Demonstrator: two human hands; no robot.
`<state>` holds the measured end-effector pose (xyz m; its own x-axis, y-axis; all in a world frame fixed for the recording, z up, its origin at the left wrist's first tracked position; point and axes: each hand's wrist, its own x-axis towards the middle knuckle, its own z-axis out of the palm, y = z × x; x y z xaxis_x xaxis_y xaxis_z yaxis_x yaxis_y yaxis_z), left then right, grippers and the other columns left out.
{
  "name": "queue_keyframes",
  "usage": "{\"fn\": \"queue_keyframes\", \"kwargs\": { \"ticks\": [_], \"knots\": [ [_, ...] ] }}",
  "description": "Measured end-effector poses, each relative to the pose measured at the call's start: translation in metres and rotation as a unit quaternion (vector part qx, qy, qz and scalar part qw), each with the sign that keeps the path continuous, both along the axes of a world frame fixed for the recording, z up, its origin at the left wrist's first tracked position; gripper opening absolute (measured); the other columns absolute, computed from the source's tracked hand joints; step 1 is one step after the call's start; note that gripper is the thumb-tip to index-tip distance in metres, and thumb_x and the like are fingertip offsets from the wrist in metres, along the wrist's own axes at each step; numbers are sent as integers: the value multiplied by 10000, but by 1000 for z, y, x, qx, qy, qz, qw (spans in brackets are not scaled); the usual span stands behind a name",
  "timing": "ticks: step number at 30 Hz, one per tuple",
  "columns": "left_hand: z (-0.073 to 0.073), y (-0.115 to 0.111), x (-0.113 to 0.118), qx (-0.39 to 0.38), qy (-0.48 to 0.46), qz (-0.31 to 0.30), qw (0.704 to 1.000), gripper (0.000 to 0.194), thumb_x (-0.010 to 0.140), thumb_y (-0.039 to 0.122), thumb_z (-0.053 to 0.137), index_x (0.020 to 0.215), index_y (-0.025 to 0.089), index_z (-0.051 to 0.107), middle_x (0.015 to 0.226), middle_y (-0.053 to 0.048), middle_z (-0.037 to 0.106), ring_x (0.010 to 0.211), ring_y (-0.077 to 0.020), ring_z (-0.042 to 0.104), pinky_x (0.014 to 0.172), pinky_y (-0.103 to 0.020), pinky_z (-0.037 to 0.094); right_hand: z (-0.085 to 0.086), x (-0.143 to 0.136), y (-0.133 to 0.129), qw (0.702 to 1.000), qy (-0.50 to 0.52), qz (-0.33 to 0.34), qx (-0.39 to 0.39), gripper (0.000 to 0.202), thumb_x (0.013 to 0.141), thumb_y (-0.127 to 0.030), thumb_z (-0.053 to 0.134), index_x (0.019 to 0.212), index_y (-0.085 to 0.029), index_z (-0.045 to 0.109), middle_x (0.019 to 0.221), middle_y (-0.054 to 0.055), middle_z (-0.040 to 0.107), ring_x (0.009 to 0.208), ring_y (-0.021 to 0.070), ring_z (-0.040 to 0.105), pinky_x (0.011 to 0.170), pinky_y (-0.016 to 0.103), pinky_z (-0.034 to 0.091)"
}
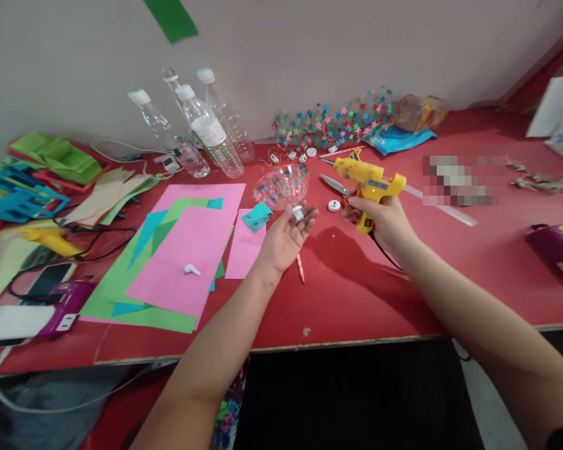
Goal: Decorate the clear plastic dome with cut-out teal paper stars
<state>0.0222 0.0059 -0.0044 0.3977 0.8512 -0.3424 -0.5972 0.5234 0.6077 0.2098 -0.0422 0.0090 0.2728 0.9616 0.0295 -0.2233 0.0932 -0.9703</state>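
My left hand (288,237) is turned palm up, its fingers curled around the neck of a cut clear bottle top (288,182). The wide cut end of that piece faces away from me, and coloured specks show on or through its wall. My right hand (380,215) grips a yellow glue gun (373,181), nozzle pointing left above the bottle top. Below it on the table lie a white bottle cap (334,205) and scissors (333,184), partly hidden by my right hand. A teal paper piece with punched star holes (258,217) is beside my left hand.
A clear bottle covered in paper stars (333,125) lies along the wall. Several plastic bottles (211,131) stand at the back left. Pink and green paper sheets (178,250) hold a white earbud (192,269). A pencil (301,269) and a glue stick (445,206) lie nearby.
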Motion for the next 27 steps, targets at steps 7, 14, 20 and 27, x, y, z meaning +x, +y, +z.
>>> {"fn": "queue_keyframes", "kwargs": {
  "ticks": [7,14,20,27],
  "knots": [
    [-1,-5,0,9,5,-14,1000,264,1009,213,452,982,93,686,894,-87,750,777,-109,718,695,-177,576,-13,-11,-19,996,-89,-8,-12,209,745,-362,734,793,-188,629,625,-23,610,517,102,547,488,239,428],
    [2,-2,-3,10,45,2,999,264,988,299,514,917,105,678,941,-92,761,750,-102,721,655,-159,579,-8,-12,-25,989,-149,2,-12,242,726,-391,736,839,-196,649,745,11,650,584,125,553,530,276,463],
    [6,-1,-6,20,67,34,997,233,950,327,580,870,123,662,830,-59,750,673,-102,708,621,-171,569,-6,-17,-36,968,-242,58,31,130,797,-360,688,840,-242,658,733,21,628,693,184,612,598,317,511],
    [-1,5,-10,71,105,57,990,134,888,206,637,787,151,567,801,-52,741,694,-129,717,663,-216,553,-11,-15,-31,971,-235,40,20,113,806,-349,666,792,-237,657,666,7,567,656,180,588,612,339,515]
  ]
}}
